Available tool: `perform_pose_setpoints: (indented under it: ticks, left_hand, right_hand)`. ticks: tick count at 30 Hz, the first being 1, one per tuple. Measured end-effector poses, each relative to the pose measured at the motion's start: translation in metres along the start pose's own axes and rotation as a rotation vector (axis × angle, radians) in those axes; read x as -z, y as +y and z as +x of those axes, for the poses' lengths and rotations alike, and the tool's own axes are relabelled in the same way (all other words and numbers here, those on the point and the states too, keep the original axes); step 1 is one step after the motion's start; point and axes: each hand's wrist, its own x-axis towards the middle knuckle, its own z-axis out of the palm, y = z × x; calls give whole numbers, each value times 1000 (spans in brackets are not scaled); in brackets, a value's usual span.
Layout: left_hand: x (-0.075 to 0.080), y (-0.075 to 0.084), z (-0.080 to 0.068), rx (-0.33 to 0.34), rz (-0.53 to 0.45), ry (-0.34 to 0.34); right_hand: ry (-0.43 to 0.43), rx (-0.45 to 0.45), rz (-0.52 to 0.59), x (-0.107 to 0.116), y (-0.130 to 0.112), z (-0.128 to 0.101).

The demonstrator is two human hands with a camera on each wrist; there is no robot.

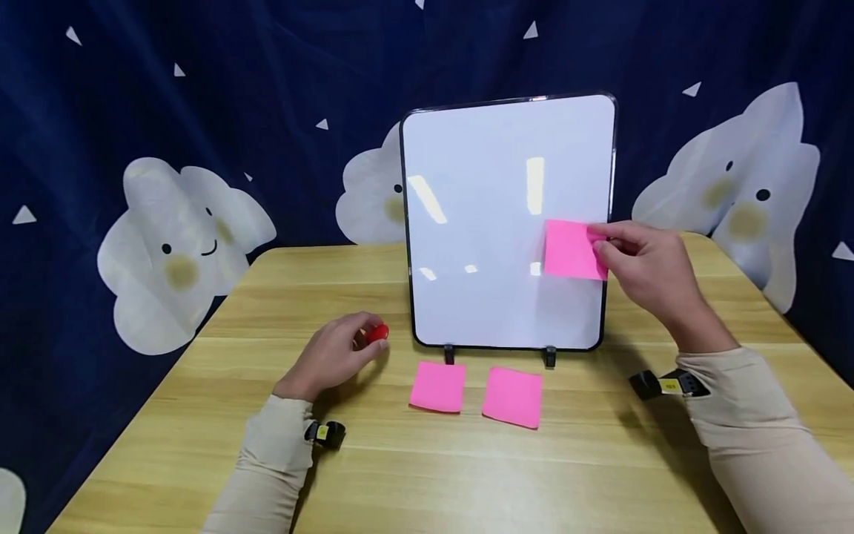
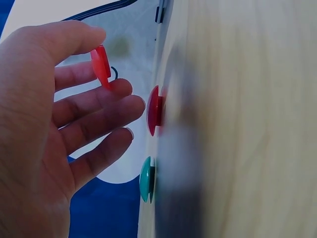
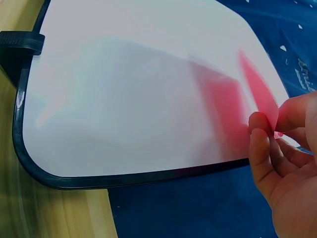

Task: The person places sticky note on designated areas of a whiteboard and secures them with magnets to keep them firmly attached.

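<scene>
One pink sticky note [image 1: 571, 250] sits right of centre in the head view, pinched at its right edge between thumb and fingers [image 3: 261, 144] of the right hand [image 1: 650, 274]. It is square, with no long axis, and its face lies flat against the lower right part of the whiteboard [image 1: 494, 222], edges roughly level. The whiteboard stands upright on two small black feet near the far middle of the table [image 1: 200, 445].

Two more pink notes lie flat on the table just in front of the board, the left note [image 1: 437, 386] and the right note [image 1: 512, 397] side by side, slightly apart.

At lower left, the left hand [image 1: 331, 357] rests low over the table and pinches a red magnet [image 2: 101, 64] between thumb and fingertip, other fingers loosely spread. In the left wrist view another red magnet [image 2: 154, 110] and a teal magnet [image 2: 145, 179] sit on the table beside it.

Pale wood-grain covers the table; behind hangs a dark blue cloth [image 1: 200, 89] printed with white clouds.
</scene>
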Motion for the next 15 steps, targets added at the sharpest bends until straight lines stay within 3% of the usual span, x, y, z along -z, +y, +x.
perform_pose_setpoints:
  ticks: [15]
  left_hand:
    - [-2,7,2,-56,-9,48]
  right_hand:
    - [31,-15,9,1,-2,1]
